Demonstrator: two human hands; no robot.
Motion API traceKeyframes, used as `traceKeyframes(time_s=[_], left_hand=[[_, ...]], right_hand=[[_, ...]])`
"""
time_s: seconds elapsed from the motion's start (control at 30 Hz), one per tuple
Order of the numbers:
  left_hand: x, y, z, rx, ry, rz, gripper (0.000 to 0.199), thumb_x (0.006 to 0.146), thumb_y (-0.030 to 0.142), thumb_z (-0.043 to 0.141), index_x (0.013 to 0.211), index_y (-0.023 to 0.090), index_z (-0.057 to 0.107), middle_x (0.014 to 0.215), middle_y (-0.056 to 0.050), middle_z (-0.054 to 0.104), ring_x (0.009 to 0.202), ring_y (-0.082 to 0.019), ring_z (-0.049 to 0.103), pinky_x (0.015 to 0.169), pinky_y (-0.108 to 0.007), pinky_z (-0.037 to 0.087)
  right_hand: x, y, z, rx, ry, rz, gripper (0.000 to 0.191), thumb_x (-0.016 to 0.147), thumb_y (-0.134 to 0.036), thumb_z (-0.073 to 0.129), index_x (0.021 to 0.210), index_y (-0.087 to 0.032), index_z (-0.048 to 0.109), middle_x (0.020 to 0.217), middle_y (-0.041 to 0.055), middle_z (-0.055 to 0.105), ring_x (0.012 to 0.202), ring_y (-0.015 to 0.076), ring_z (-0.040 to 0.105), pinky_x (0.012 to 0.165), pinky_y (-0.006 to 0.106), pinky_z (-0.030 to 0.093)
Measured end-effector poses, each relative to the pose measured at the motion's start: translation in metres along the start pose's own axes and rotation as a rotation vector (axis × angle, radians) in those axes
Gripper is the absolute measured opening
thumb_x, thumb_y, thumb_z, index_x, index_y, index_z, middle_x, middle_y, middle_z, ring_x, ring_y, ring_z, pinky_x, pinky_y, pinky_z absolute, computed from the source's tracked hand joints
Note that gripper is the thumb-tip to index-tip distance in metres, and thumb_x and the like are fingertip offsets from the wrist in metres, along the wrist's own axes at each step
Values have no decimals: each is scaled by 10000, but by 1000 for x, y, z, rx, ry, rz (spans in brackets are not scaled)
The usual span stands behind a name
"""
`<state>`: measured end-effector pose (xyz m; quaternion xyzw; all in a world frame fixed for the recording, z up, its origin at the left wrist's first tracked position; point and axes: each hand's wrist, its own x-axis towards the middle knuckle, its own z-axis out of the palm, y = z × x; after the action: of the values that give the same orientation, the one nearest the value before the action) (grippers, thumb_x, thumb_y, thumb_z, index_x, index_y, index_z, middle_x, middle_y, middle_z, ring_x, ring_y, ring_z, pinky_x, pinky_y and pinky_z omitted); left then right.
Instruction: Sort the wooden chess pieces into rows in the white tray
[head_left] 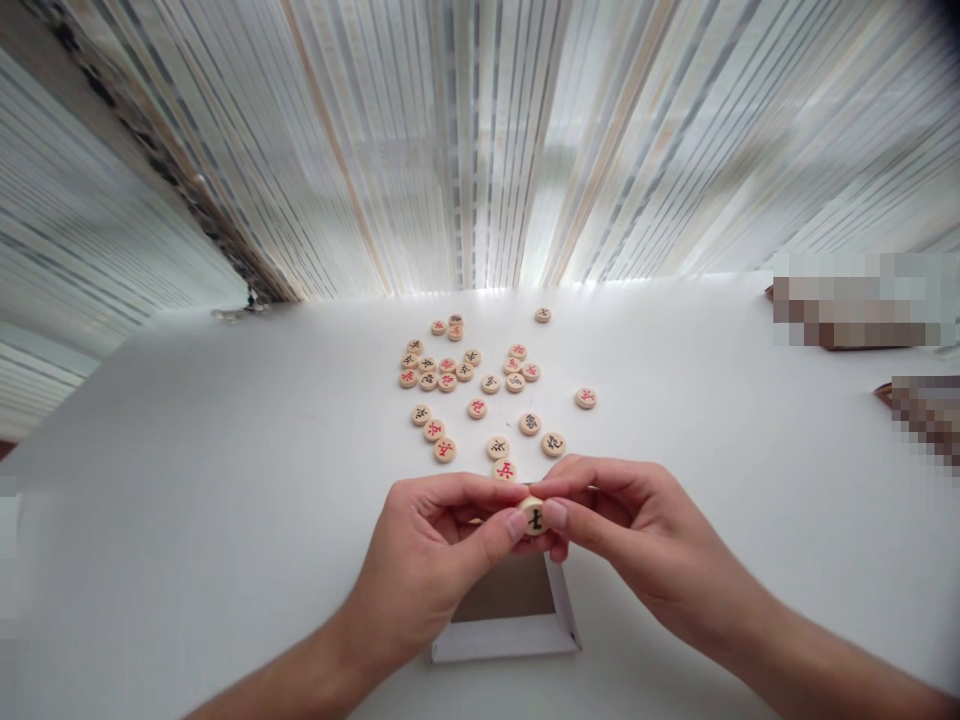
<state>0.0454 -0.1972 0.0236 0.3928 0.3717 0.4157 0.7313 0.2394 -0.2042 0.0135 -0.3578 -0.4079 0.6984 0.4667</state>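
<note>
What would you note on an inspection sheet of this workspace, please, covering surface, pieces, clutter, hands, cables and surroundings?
Surface: white tabletop, with things spread on it.
Pieces: round loose pieces with red or black characters, scattered beyond the hands, some touching.
Box: white-rimmed box below the hands, partly hidden by them; brown inside.
Clutter: two pixelated objects at the right edge; what they are cannot be told.
Left hand: thumb and fingers on the held piece, which bears a black mark.
Right hand: thumb and fingers on that same piece.
Cables: nothing seen.
Surroundings: striped curtain along the far side.
</note>
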Motion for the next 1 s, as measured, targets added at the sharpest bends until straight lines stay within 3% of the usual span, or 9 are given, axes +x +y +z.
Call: traceKeyframes(time_s=[0.27,0.4,0.53,0.83,1.0], left_hand=[[3,0,0,-65,4,3,198,812,81,893,996,149,863,909,-76,867,821,-174,837,827,-227,691],[2,1,-2,-31,35,-23,203,801,113,909,997,140,864,888,-75,862,817,-158,823,782,-192,683],[0,0,-2,-2,22,-7,186,850,165,884,1034,171,860,814,-38,848,725,-132,808,742,-186,682],[-5,-6,-2,136,41,69,220,794,161,921,994,169,830,889,-48,850,822,-168,816,786,-207,676],[-4,-6,-4,218,59,103,195,825,187,898,1007,179,827,962,-61,855,859,-169,810,809,-214,675]], right_hand=[[-2,8,-9,21,28,48,314,858,-210,909,1150,-311,855,902,31,845,786,101,780,752,148,634],[-1,7,-7,12,36,48,382,784,-167,954,1129,-300,863,970,47,855,865,137,803,784,167,650],[0,7,-3,26,47,56,387,744,-157,974,1092,-294,873,895,43,854,794,144,807,731,167,652],[-1,10,-4,-92,106,25,424,655,-202,1027,1051,-247,884,901,64,841,800,183,788,752,241,660],[-1,8,-2,-85,97,18,416,643,-199,1033,1029,-235,883,885,58,838,785,169,781,745,218,650]])
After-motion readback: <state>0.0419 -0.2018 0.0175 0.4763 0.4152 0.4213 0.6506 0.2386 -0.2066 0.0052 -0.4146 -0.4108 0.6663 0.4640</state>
